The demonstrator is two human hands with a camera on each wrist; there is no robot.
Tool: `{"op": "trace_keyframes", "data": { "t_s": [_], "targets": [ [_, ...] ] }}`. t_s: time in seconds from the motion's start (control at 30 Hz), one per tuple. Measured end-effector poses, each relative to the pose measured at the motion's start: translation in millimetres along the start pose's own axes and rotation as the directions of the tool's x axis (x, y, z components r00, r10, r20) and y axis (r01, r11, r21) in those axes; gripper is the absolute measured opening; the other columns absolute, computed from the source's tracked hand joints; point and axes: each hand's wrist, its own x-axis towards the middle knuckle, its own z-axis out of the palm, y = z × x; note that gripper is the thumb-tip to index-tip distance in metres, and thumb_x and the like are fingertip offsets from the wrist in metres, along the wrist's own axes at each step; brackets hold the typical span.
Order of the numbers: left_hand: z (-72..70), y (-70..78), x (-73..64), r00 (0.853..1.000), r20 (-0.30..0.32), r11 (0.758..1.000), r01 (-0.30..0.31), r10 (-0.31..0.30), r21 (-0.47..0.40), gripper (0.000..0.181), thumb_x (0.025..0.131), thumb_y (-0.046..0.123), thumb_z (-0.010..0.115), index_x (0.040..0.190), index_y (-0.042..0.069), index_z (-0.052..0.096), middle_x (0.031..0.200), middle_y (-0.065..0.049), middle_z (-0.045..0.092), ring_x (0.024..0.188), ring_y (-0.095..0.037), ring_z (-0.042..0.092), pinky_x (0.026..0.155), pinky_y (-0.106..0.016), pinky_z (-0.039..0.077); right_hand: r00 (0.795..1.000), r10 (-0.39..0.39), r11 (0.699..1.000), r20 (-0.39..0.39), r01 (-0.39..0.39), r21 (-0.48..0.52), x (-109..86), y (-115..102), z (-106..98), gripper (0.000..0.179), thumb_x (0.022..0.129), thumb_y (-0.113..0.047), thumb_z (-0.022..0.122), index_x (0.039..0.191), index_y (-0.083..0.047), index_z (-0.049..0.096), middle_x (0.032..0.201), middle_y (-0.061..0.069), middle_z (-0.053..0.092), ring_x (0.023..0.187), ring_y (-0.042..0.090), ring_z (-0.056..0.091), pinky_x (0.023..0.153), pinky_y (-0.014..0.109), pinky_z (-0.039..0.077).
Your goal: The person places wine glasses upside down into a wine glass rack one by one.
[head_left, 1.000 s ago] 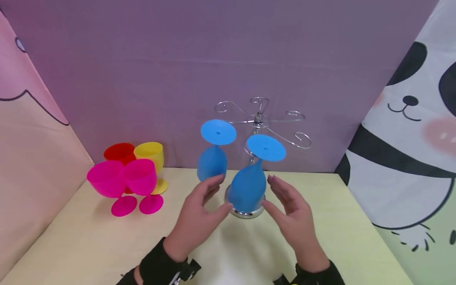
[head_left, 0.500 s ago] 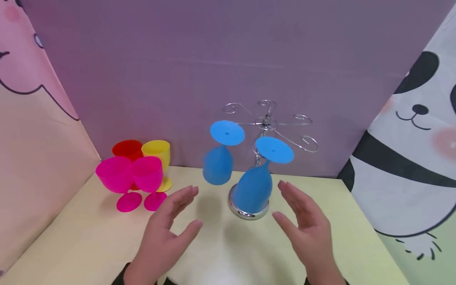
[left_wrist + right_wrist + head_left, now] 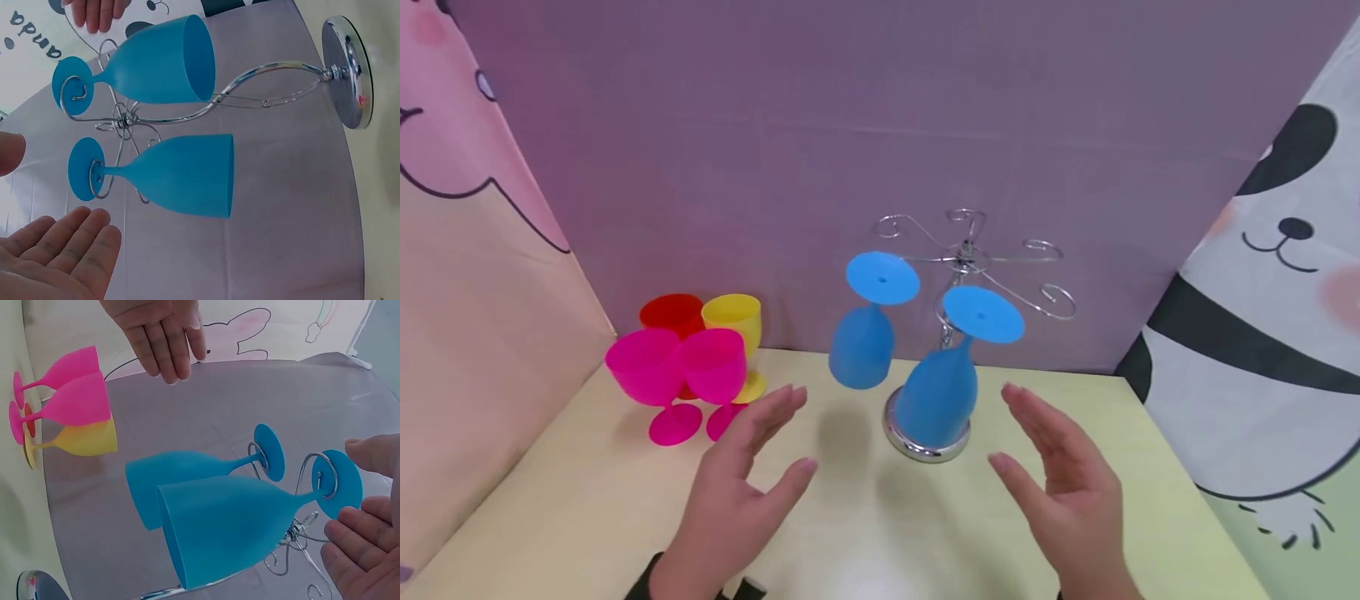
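We see two blue goblets [image 3: 938, 397] hung on the stemware rack [image 3: 965, 258], four upright goblets [image 3: 712, 367] unhung — left hand [image 3: 730, 500], right hand [image 3: 1071, 496] wide, empty.

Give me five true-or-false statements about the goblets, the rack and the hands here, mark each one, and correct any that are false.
1. Two blue goblets hang upside down from the metal rack. True.
2. The right hand holds nothing. True.
3. The left hand grips the stem of a blue goblet. False: it is held apart from both and holds nothing.
4. The yellow goblet stands upright on the table. True.
5. The red goblet hangs from the rack. False: it stands on the table, behind the pink goblets.
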Motion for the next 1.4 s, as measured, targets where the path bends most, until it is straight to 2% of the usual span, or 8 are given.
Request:
{"op": "trace_keyframes", "data": {
  "t_s": [0.17, 0.27, 0.47, 0.8, 0.93, 1.1, 1.23, 1.4],
  "targets": [
    [-2.8, -3.5, -1.6, 1.0, -0.023, 0.999, -0.015, 0.016, 0.036, 0.067, 0.085, 0.021, 0.076, 0.143, 0.029, 0.043, 0.139, 0.013, 0.052, 0.126, -0.004, 0.049, 0.097, -0.028, 0.048, 0.992, -0.129, 0.992, 0.0, 0.129, -0.002, 1.8, 6, -7, 0.065, 0.073, 0.027, 0.065, 0.134, 0.014, 0.047, 0.135, 0.03, 0.052, 0.129, 0.03, 0.048, 0.105, 0.027, 0.041],
    [-5.0, -6.4, -2.1, 0.998, -0.055, 0.998, -0.034, 0.037, 0.046, 0.068, 0.084, 0.016, 0.077, 0.143, 0.027, 0.045, 0.139, 0.011, 0.053, 0.126, -0.006, 0.049, 0.097, -0.021, 0.045, 0.971, -0.238, 0.956, -0.003, 0.233, -0.177, 8.9, 5, -10, 0.057, 0.078, 0.014, 0.071, 0.131, 0.014, 0.051, 0.131, 0.029, 0.055, 0.127, 0.028, 0.051, 0.106, 0.025, 0.041],
    [-10.8, -11.8, -4.6, 0.994, -0.09, 0.997, -0.053, 0.059, 0.063, 0.069, 0.083, 0.012, 0.077, 0.142, 0.028, 0.046, 0.139, 0.011, 0.053, 0.126, -0.007, 0.05, 0.097, -0.014, 0.042, 0.857, -0.514, 0.741, 0.034, 0.464, -0.485, 30.8, -6, -12, 0.059, 0.089, -0.035, 0.071, 0.123, 0.011, 0.06, 0.121, 0.025, 0.064, 0.118, 0.024, 0.058, 0.104, 0.023, 0.042],
    [-14.8, -16.3, -3.6, 0.995, -0.091, 0.996, -0.043, 0.05, 0.076, 0.067, 0.085, 0.014, 0.076, 0.143, 0.024, 0.046, 0.139, 0.007, 0.054, 0.126, -0.007, 0.051, 0.097, -0.015, 0.042, 0.743, -0.645, 0.497, 0.181, 0.587, -0.639, 70.3, -10, -30, 0.056, 0.096, -0.041, 0.06, 0.124, 0.008, 0.061, 0.119, 0.026, 0.064, 0.11, 0.037, 0.061, 0.107, 0.023, 0.04],
    [-12.5, -19.0, -2.6, 0.996, -0.076, 0.997, -0.042, 0.046, 0.063, 0.065, 0.085, 0.014, 0.076, 0.143, 0.023, 0.046, 0.14, 0.006, 0.053, 0.126, -0.008, 0.05, 0.096, -0.015, 0.043, 0.741, -0.615, 0.411, 0.269, 0.592, -0.693, 83.4, 7, -48, 0.056, 0.098, -0.041, 0.056, 0.128, 0.006, 0.059, 0.124, 0.025, 0.062, 0.113, 0.039, 0.06, 0.11, 0.023, 0.035],
    [-15.4, -25.9, 1.3, 0.997, -0.079, 0.991, 0.024, -0.013, 0.133, 0.064, 0.087, 0.022, 0.075, 0.143, 0.02, 0.046, 0.141, 0.005, 0.052, 0.126, -0.013, 0.051, 0.097, -0.025, 0.047, 0.77, -0.531, 0.329, 0.353, 0.571, -0.752, 94.6, 22, -64, 0.051, 0.094, -0.025, 0.062, 0.135, 0.004, 0.054, 0.131, 0.023, 0.059, 0.12, 0.037, 0.056, 0.108, 0.035, 0.04],
    [-23.1, -34.7, 5.4, 0.987, -0.146, 0.986, 0.089, -0.068, 0.143, 0.065, 0.086, 0.026, 0.075, 0.144, 0.017, 0.045, 0.141, 0.002, 0.052, 0.127, -0.017, 0.051, 0.097, -0.016, 0.043, 0.794, -0.499, 0.312, 0.347, 0.538, -0.783, 100.7, 25, -67, 0.058, 0.081, -0.007, 0.073, 0.135, 0.002, 0.055, 0.132, 0.021, 0.059, 0.12, 0.036, 0.057, 0.097, 0.051, 0.049],
    [-33.5, -51.7, 10.4, 0.952, -0.292, 0.986, 0.128, -0.092, 0.106, 0.073, 0.083, 0.017, 0.078, 0.147, 0.015, 0.042, 0.144, 0.0, 0.048, 0.132, -0.018, 0.045, 0.097, -0.009, 0.038, 0.797, -0.521, 0.313, 0.305, 0.511, -0.801, 106.4, 23, -65, 0.052, 0.08, -0.004, 0.075, 0.131, 0.0, 0.06, 0.127, 0.019, 0.063, 0.112, 0.035, 0.062, 0.087, 0.055, 0.053]
  ]
}}
